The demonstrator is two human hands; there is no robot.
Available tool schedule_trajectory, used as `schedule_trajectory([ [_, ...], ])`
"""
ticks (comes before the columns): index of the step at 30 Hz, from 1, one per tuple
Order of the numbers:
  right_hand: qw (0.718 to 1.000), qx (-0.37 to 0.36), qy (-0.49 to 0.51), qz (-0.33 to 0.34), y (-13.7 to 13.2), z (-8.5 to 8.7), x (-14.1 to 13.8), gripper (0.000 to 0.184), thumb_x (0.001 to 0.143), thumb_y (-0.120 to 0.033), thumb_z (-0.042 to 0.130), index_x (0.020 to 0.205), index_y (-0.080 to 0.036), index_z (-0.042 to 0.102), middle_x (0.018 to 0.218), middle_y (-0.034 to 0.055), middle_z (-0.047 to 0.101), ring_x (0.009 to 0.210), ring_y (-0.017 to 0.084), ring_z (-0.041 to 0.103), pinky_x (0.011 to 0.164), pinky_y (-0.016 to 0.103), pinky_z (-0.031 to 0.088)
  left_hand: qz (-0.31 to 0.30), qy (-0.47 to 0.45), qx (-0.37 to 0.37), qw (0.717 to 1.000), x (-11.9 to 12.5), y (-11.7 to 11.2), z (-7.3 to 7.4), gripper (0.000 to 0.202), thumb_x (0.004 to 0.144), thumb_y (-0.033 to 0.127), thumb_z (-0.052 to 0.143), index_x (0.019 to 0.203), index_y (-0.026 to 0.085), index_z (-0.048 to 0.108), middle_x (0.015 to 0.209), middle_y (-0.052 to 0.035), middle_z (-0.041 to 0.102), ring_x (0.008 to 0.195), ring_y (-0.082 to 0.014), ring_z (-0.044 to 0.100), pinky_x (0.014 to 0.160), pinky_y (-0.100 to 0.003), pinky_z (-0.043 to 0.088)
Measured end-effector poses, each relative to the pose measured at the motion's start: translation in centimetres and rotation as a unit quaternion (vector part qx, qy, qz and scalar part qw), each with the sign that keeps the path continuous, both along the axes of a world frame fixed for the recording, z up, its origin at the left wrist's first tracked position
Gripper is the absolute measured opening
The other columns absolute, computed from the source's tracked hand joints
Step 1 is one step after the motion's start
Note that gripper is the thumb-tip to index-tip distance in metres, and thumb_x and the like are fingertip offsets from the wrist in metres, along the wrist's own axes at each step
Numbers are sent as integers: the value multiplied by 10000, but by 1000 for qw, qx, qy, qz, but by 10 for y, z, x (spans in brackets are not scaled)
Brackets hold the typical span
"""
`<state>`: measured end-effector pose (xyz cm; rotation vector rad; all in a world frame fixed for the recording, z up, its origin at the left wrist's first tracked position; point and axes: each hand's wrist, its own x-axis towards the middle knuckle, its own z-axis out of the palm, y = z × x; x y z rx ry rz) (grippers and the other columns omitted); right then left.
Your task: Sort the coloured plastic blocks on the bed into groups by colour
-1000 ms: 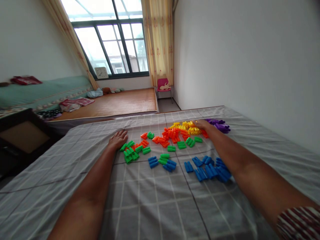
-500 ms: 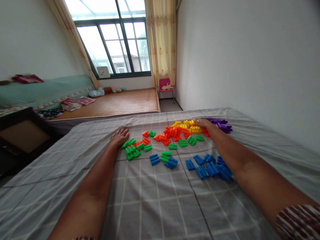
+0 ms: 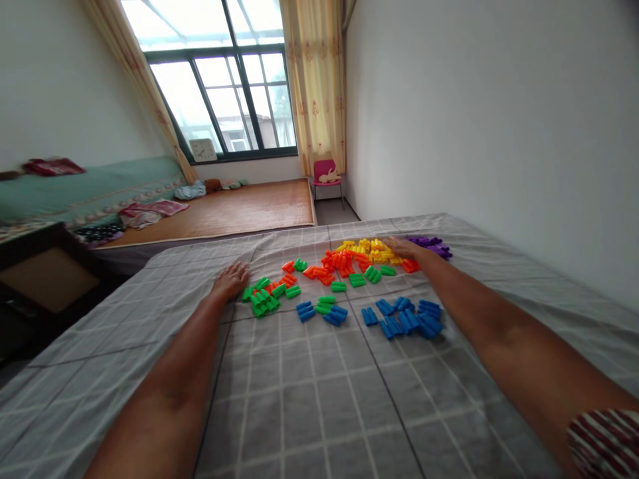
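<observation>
My left hand (image 3: 232, 279) lies flat with fingers stretched on the checked cloth, just left of the green plastic pieces (image 3: 264, 303). My right hand (image 3: 402, 248) reaches forward, fingers extended at the right edge of the yellow pieces (image 3: 369, 249); nothing shows in its grasp. Purple pieces (image 3: 432, 246) lie on its far right side. Orange pieces (image 3: 342, 263) form a heap in the middle, with a few more near the green ones. Blue pieces (image 3: 409, 319) are grouped beside my right forearm, and a few blue ones (image 3: 305, 311) lie nearer the middle.
A grey checked cloth (image 3: 299, 399) covers the surface under the pieces. Beyond its far edge stand a low bed with a brown mat (image 3: 249, 206) and a pink chair (image 3: 325, 173). A white wall (image 3: 489, 120) runs along the right; a dark cabinet (image 3: 44, 286) stands left.
My left hand has slid slightly left, away from the green pieces. The right hand remains by the yellow pieces. The whole view has shifted a little.
</observation>
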<state>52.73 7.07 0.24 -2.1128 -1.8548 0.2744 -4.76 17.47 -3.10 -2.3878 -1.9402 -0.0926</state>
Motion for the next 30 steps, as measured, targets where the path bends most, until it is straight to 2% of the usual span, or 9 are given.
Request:
schedule_trajectory([
  [2,998,66,-19,4,-19,6,4,474,968,-414,350,1284,-165,602,1409,134,545,1348,262,453,1126,386,313,-8,-32,76,997,5,-20,15,590,976,421,234,1469,150,410,1560,-112,347,1447,-275,286,1161,-491,264],
  [3,994,111,-23,7,-32,7,6,472,972,-385,325,1264,-148,610,1401,146,550,1344,257,455,1130,379,305,-41,-50,109,992,12,-34,23,587,978,414,229,1454,136,431,1553,-120,358,1448,-271,286,1168,-488,259],
  [5,983,184,-8,20,-63,4,8,487,981,-368,268,1186,-133,643,1299,154,624,1251,244,543,1083,358,366,-166,-89,134,973,35,-72,35,573,985,425,230,1418,147,482,1537,-102,394,1444,-244,296,1186,-449,254],
  [9,981,177,57,62,-130,-21,6,483,976,-456,285,946,-200,694,953,78,734,878,209,677,820,312,508,-398,-116,16,910,98,-172,35,520,1003,443,257,1444,253,458,1525,-40,421,1431,-208,327,1183,-423,283],
  [12,974,215,57,50,-161,-41,4,462,971,-448,293,911,-221,691,938,66,726,883,209,664,824,322,506,-474,-71,-81,874,129,-231,21,552,995,482,301,1509,285,344,1572,-33,336,1458,-218,272,1190,-432,260],
  [14,967,248,38,36,-171,-50,5,448,972,-404,277,911,-231,686,958,72,718,934,215,649,879,344,494,-478,-55,-98,871,136,-253,15,576,988,505,315,1528,306,291,1591,-29,287,1472,-228,232,1197,-447,229],
  [21,965,248,-14,77,-196,-59,9,411,978,-348,272,910,-236,662,1019,91,706,972,232,617,925,402,468,-492,-43,-87,865,126,-273,19,569,989,485,337,1535,351,250,1595,1,272,1473,-222,227,1203,-414,205],
  [25,973,225,2,44,-207,-57,7,395,964,-350,288,940,-241,667,1038,87,707,986,238,608,940,392,461,-493,-58,-91,863,125,-278,25,556,975,475,387,1512,345,320,1569,-12,340,1455,-224,279,1183,-423,266],
  [30,969,246,-32,-23,-168,-27,30,394,914,-336,347,1121,-200,654,1205,107,660,1151,254,556,1052,409,386,-475,-106,-46,873,143,-259,35,388,988,347,382,1304,291,600,1378,-38,587,1324,-204,476,1130,-407,365],
])
